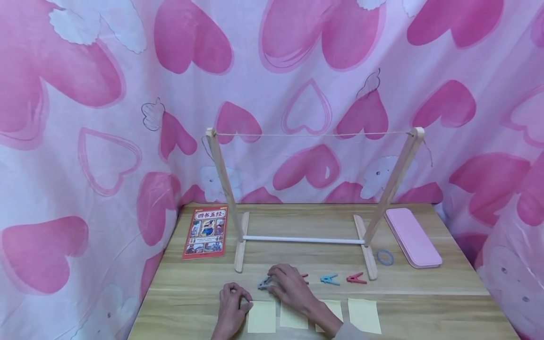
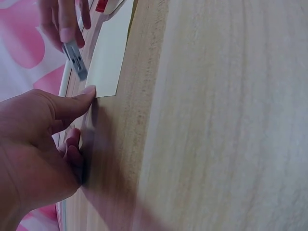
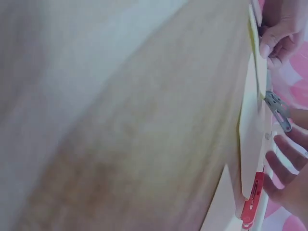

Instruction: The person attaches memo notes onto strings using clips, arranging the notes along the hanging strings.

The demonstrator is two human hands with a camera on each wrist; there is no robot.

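Pale yellow paper notes lie in a row along the near part of the table. My left hand [image 1: 231, 307] pinches the upper left corner of the leftmost note [image 1: 261, 317], its thumb on the paper. Just above that note, my right hand [image 1: 291, 288] holds a grey-blue clothespin [image 1: 264, 283] by its handle end. The clothespin's tip [image 2: 83, 74] points toward the left thumb and the note's corner. My right forearm crosses over the second note [image 1: 293, 321] and third note [image 1: 333, 309]. The fourth note [image 1: 364, 316] lies fully in view.
Beyond the notes lie a red clothespin [image 1: 305, 277] partly behind my right hand, a blue clothespin [image 1: 329, 279] and another red clothespin [image 1: 356, 278]. Behind them stands a wooden frame [image 1: 393, 186] with a string [image 1: 310, 135]. A red booklet [image 1: 206, 232], round ring [image 1: 385, 257] and pink case [image 1: 414, 238] flank it.
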